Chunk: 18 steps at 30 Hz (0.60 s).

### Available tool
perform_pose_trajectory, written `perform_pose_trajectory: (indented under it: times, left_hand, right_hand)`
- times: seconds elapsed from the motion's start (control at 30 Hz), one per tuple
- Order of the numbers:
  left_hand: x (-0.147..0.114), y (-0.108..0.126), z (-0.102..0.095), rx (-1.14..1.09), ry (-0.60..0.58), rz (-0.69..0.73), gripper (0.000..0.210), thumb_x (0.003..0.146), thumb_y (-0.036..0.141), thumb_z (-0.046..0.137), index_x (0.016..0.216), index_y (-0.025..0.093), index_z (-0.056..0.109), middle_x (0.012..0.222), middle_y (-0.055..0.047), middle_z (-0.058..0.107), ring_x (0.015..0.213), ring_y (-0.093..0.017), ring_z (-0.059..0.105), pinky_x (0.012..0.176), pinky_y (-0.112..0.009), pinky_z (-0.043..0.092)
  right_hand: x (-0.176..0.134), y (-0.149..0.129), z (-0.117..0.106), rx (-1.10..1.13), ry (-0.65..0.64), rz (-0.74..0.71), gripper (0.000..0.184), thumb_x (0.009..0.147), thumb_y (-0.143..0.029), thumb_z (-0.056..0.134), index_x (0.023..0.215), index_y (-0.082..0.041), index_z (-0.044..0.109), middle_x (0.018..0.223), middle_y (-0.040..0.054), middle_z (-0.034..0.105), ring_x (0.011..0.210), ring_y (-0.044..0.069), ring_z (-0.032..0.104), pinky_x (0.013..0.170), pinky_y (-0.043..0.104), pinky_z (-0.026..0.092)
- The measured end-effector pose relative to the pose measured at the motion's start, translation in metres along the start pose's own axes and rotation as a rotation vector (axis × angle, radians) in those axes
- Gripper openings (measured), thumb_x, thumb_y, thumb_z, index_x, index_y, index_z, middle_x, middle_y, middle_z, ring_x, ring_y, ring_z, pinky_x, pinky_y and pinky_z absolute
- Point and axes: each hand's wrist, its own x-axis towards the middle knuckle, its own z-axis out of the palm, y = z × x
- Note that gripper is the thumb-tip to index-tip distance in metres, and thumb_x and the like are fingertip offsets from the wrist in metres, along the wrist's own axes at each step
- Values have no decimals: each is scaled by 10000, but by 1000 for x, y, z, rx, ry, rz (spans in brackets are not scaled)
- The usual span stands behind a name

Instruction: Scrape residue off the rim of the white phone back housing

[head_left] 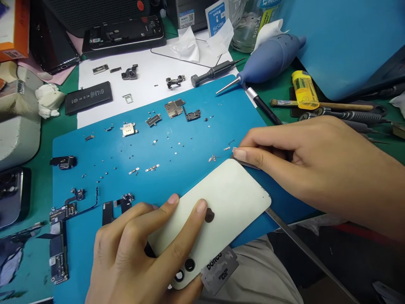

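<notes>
My left hand grips a white phone, with fingers pressed on its back near the apple logo and the camera lenses at the bottom. Out from the phone's lower side edge sticks a razor blade marked DORCO. At the phone's far end, my right hand is closed, pinching a thin metal blade against or close to the edge. Most of that blade is hidden under the fingers. Small metal brackets lie on the blue mat just beyond the phone.
Several screws and parts are spread over the mat, with a logic board at left. Behind lie a battery, a camera module, a screwdriver and a blue air blower. A yellow lighter and brush are at right.
</notes>
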Motion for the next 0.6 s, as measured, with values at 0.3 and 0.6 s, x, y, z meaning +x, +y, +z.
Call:
perform_pose_trajectory:
  times: [0.3, 0.6]
  left_hand:
    - [7, 14, -6, -17, 4, -24, 1025, 989, 144, 605, 1847, 449, 134, 1482, -127, 487, 1318, -388, 505, 1095, -497, 374]
    - [4, 10, 2, -49, 46, -9, 930, 1009, 140, 601, 1814, 459, 262, 1477, -116, 516, 1314, -392, 497, 1088, -516, 363]
  right_hand:
    - [-3, 3, -4, 82, -19, -30, 367, 1097, -452, 634, 801, -249, 714, 573, -35, 556, 495, 137, 465, 543, 351, 250]
    - [-31, 0, -21, 204, 80, 81, 369, 1129, -373, 536, 940, -245, 825, 976, 15, 820, 885, 200, 750, 771, 336, 491]
